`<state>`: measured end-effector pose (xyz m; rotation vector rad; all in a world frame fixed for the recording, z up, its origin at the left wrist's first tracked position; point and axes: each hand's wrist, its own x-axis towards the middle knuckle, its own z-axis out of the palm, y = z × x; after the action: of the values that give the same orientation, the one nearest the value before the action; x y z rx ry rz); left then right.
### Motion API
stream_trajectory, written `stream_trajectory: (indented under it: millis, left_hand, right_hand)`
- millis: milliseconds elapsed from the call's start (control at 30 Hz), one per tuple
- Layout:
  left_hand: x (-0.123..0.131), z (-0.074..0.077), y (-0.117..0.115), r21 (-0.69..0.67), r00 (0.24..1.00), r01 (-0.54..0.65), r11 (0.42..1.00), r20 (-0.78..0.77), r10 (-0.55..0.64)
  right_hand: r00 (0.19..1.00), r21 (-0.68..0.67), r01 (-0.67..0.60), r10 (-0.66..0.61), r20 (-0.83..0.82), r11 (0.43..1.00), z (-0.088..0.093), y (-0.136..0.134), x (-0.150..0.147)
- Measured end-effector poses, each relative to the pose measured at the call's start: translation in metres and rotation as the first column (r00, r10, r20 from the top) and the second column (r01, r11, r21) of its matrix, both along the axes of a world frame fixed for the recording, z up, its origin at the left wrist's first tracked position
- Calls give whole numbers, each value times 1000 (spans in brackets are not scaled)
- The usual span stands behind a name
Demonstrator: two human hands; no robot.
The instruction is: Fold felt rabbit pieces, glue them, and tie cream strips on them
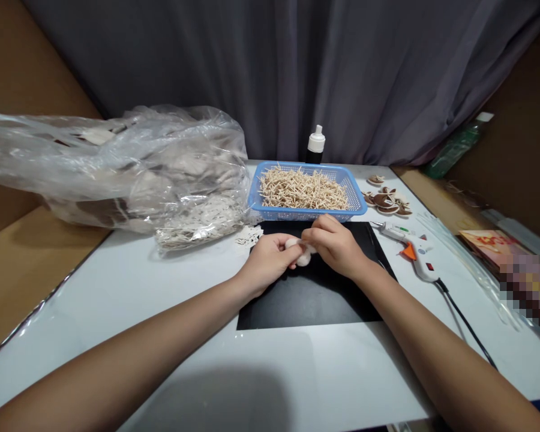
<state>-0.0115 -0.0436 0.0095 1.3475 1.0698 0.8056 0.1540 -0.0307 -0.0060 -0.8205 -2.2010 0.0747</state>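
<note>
Above the black mat (315,300), my left hand (270,259) is closed around a small, white, rounded piece that looks like cotton wool (303,259). Against its right side, the fingers of my right hand (335,243) are pinched together at the same white piece. The fingertips cover part of it, so its full shape is hidden. Just beyond my hands stands a blue plastic basket (308,214) filled with short, pale, stick-like bits (301,189).
A clear plastic bag (162,162) of pale pieces bulges at left. Behind the basket stands a white-capped bottle (315,144). To the right lie brown-and-white curved pieces (386,203), a white glue gun (414,249) with a black cord, and clear sticks (472,270). A green bottle (459,147) leans farther right.
</note>
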Motion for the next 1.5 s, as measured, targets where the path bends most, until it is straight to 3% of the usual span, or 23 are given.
stream_trajectory:
  millis: [367,667,1000,1500]
  left_hand:
    - [2,-2,-1,-13,998,-60,998,3,60]
    - [1,-6,-1,15,994,-93,996,-61,94]
    - [1,-7,0,-35,997,-81,996,-15,80]
    - [2,-10,-2,-106,989,-59,993,132,73]
  right_hand:
    - [998,-18,-41,42,49,999,-2,2,0]
    - [995,-25,13,-10,102,1000,1,1,0]
    - [1000,-96,3,-3,4,995,-1,3,-1]
    - [995,-96,-34,25,-96,995,2,2,-4]
